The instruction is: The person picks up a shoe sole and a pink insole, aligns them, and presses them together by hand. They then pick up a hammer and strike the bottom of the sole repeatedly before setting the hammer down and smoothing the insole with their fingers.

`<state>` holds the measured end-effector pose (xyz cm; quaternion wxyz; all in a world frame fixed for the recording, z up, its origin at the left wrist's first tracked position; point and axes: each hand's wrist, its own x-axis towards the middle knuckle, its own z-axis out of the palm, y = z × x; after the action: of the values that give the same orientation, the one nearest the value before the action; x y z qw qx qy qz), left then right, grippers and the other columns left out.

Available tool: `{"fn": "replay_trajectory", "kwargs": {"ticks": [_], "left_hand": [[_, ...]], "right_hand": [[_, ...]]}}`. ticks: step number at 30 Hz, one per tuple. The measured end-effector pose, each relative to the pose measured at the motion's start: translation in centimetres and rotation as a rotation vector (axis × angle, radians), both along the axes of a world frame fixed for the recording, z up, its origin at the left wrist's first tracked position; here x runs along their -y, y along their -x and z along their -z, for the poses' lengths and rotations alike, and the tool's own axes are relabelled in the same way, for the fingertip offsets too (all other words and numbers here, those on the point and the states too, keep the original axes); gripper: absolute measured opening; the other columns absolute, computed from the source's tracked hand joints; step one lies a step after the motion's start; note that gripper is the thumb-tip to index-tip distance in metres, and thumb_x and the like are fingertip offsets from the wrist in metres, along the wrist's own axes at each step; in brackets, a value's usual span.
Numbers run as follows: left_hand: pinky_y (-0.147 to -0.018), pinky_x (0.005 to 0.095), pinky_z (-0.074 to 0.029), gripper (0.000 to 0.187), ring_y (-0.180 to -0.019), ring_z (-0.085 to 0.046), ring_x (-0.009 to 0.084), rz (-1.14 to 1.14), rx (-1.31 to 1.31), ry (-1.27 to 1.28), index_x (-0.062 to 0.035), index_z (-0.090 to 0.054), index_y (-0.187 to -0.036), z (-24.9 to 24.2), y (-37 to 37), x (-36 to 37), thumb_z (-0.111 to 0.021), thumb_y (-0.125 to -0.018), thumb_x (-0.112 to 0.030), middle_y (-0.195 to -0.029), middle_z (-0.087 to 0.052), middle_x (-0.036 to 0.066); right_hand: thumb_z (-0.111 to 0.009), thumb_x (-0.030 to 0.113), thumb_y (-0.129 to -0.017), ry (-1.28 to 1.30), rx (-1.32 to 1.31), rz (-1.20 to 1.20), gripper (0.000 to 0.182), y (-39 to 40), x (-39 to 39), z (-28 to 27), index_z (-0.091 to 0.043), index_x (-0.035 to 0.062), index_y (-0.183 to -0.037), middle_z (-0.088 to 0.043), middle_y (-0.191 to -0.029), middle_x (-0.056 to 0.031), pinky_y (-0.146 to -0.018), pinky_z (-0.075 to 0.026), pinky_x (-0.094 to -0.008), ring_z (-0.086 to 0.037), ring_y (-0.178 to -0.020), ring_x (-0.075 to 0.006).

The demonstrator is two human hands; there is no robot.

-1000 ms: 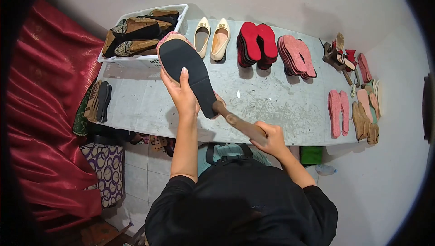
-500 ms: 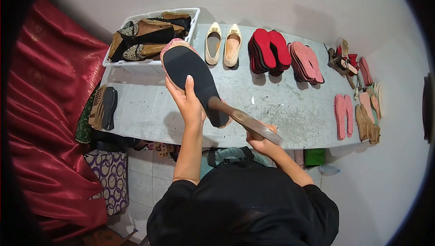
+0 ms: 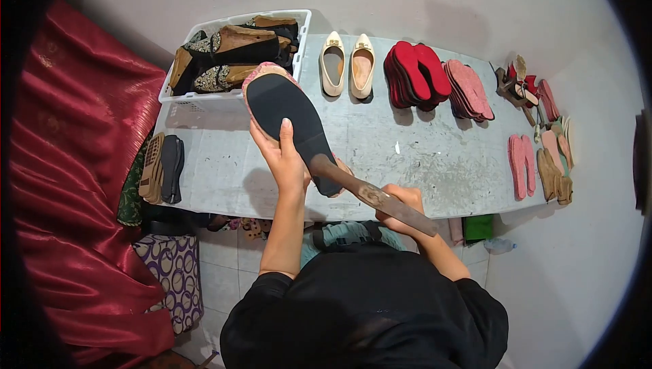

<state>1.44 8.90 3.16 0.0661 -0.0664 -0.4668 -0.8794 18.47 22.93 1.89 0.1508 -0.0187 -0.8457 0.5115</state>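
My left hand [image 3: 285, 162] grips a shoe [image 3: 280, 101] held sole up above the table, thumb lying along the black sole and fingers underneath. Pinkish patterned upper shows round its toe edge. My right hand [image 3: 402, 200] is closed round a long brown wooden-looking tool [image 3: 360, 191], flat and broad at the end near me. The tool's far, rounded end overlaps the heel part of the sole; what kind of tool it is I cannot tell.
On the grey table [image 3: 224, 165] are a white crate [image 3: 204, 103] of shoes, cream flats [image 3: 362, 70], stacked red soles [image 3: 411, 74] and pink soles [image 3: 468, 90]. Sandals [image 3: 157, 169] lie left; more pink pieces [image 3: 521, 165] and tan pieces [image 3: 553, 175] lie right. A red curtain [image 3: 88, 199] hangs left.
The tool has turned in my right hand, so its broad flat face shows more. The shoe stays in my left hand, and the view has shifted slightly.
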Motion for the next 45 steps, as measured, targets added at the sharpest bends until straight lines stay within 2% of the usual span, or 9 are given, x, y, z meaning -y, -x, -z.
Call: {"fn": "replay_trajectory", "kwargs": {"ticks": [4, 18, 24, 26, 28, 40, 41, 42, 45], "left_hand": [[-0.095, 0.0311, -0.040, 0.050, -0.115, -0.043, 0.0185, -0.070, -0.095, 0.056, -0.0063, -0.029, -0.132, 0.2, 1.3, 1.3, -0.053, -0.089, -0.004, -0.130, -0.040, 0.009], [-0.096, 0.0302, -0.038, 0.050, -0.116, -0.041, 0.0179, 0.006, -0.009, -0.047, -0.0052, -0.028, -0.134, -0.3, 1.2, 4.1, -0.052, -0.090, -0.004, -0.130, -0.039, 0.009], [-0.102, 0.0291, -0.028, 0.054, -0.122, -0.035, 0.0192, 0.105, 0.009, -0.067, -0.0009, -0.022, -0.136, 0.0, -0.2, 3.6, -0.051, -0.090, -0.005, -0.134, -0.035, 0.012], [-0.103, 0.0280, -0.025, 0.055, -0.125, -0.031, 0.0200, 0.073, -0.065, 0.163, 0.0001, -0.020, -0.136, 0.8, -0.9, 2.9, -0.051, -0.091, -0.006, -0.137, -0.032, 0.014], [-0.103, 0.0283, -0.024, 0.054, -0.126, -0.030, 0.0197, 0.201, -0.165, 0.194, 0.0000, -0.021, -0.136, 0.7, -1.3, 2.6, -0.051, -0.092, -0.008, -0.138, -0.030, 0.014], [-0.097, 0.0283, -0.031, 0.048, -0.115, -0.039, 0.0162, 0.206, -0.172, 0.273, -0.0011, -0.028, -0.131, 0.5, -1.0, 3.2, -0.052, -0.091, -0.011, -0.125, -0.042, 0.011], [-0.098, 0.0285, -0.030, 0.047, -0.116, -0.039, 0.0166, 0.242, -0.156, 0.240, -0.0013, -0.029, -0.131, 0.2, -1.2, 3.3, -0.051, -0.091, -0.009, -0.126, -0.042, 0.011], [-0.099, 0.0287, -0.029, 0.046, -0.118, -0.038, 0.0170, 0.277, -0.142, 0.207, -0.0015, -0.030, -0.131, 0.0, -1.4, 3.4, -0.050, -0.091, -0.006, -0.127, -0.041, 0.011], [-0.097, 0.0274, -0.032, 0.046, -0.116, -0.040, 0.0162, 0.249, -0.132, 0.226, -0.0007, -0.029, -0.131, 0.4, -1.0, 3.3, -0.051, -0.090, -0.007, -0.127, -0.042, 0.012]], "right_hand": [[-0.065, 0.006, -0.060, -0.093, 0.098, 0.025, 0.018, -0.6, 0.6, 0.7, -0.061, 0.0035, -0.077, -0.057, -0.060, -0.0100, -0.050, -0.044, -0.0279, -0.057, -0.050, -0.0199], [-0.064, 0.002, -0.061, -0.183, -0.035, 0.130, 0.012, 0.1, 3.0, 0.5, -0.057, 0.0033, -0.072, -0.057, -0.060, -0.0077, -0.050, -0.043, -0.0262, -0.055, -0.051, -0.0147], [-0.067, 0.009, -0.071, 0.198, -0.059, 0.237, 0.029, 2.4, 3.5, 2.1, -0.060, 0.0003, -0.098, -0.061, -0.084, -0.0106, -0.067, -0.047, -0.0287, -0.058, -0.075, -0.0131], [-0.065, 0.002, -0.070, 0.240, -0.135, 0.298, 0.013, 4.0, 4.7, 0.0, -0.058, 0.0010, -0.080, -0.057, -0.073, -0.0036, -0.065, -0.044, -0.0287, -0.052, -0.068, -0.0128], [-0.065, 0.005, -0.071, -0.115, -0.148, 0.192, 0.016, 5.1, 4.1, -2.1, -0.060, 0.0012, -0.085, -0.058, -0.072, -0.0045, -0.063, -0.045, -0.0291, -0.054, -0.066, -0.0129], [-0.065, 0.006, -0.065, -0.073, -0.320, 0.296, 0.019, 8.1, 5.9, -2.3, -0.060, 0.0047, -0.084, -0.063, -0.067, -0.0091, -0.056, -0.048, -0.0283, -0.064, -0.060, -0.0253], [-0.064, 0.005, -0.070, 0.042, -0.260, 0.295, 0.016, 8.0, 6.2, -2.7, -0.060, -0.0013, -0.084, -0.061, -0.073, -0.0071, -0.062, -0.046, -0.0275, -0.057, -0.067, -0.0116], [-0.064, 0.005, -0.070, 0.040, -0.259, 0.288, 0.016, 8.1, 5.8, -3.1, -0.060, -0.0013, -0.084, -0.061, -0.073, -0.0071, -0.062, -0.046, -0.0275, -0.057, -0.067, -0.0116], [-0.063, 0.003, -0.066, -0.172, -0.266, 0.308, 0.023, 8.2, 5.3, -3.4, -0.060, 0.0036, -0.089, -0.061, -0.071, -0.0133, -0.053, -0.046, -0.0294, -0.062, -0.060, -0.0267]]}}
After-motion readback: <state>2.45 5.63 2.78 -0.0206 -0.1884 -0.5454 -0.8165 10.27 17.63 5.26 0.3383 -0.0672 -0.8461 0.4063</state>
